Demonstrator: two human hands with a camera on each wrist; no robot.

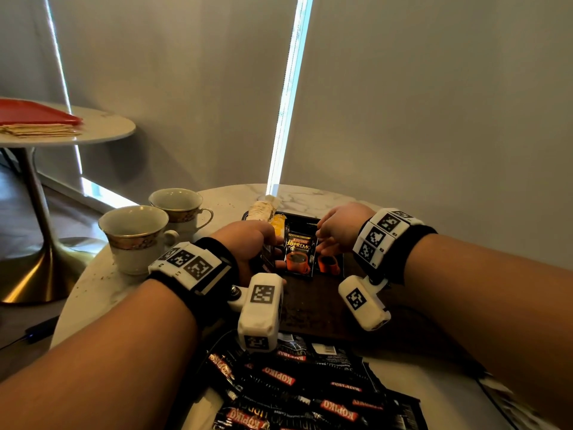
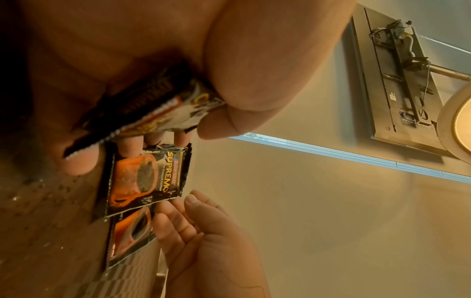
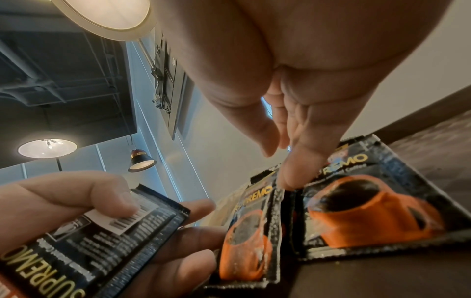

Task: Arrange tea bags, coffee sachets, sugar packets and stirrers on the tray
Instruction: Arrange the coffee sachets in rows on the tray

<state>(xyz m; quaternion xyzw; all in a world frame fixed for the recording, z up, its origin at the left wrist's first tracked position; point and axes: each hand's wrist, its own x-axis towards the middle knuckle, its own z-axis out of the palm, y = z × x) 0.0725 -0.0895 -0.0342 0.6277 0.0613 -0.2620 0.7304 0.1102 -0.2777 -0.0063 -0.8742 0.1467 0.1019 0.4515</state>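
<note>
A dark wooden tray (image 1: 313, 302) lies on the round marble table. Two black coffee sachets with orange cups lie side by side on it, one in the middle (image 1: 298, 254) and one to its right (image 1: 331, 264). My left hand (image 1: 263, 240) hovers at the left of them and grips a third coffee sachet (image 2: 153, 106) between thumb and fingers, its barcode side (image 3: 102, 238) facing the right wrist camera. My right hand (image 1: 328, 235) reaches in from the right with straight fingers. One fingertip (image 3: 293, 179) touches where the two lying sachets (image 3: 249, 238) (image 3: 369, 211) meet.
A yellow packet (image 1: 278, 226) and pale packets (image 1: 262, 209) lie at the tray's far end. Two teacups (image 1: 136, 237) (image 1: 178, 209) stand left of the tray. A strip of Kopiko sachets (image 1: 294, 392) lies at the near edge. A second table with a red tray (image 1: 37, 114) stands far left.
</note>
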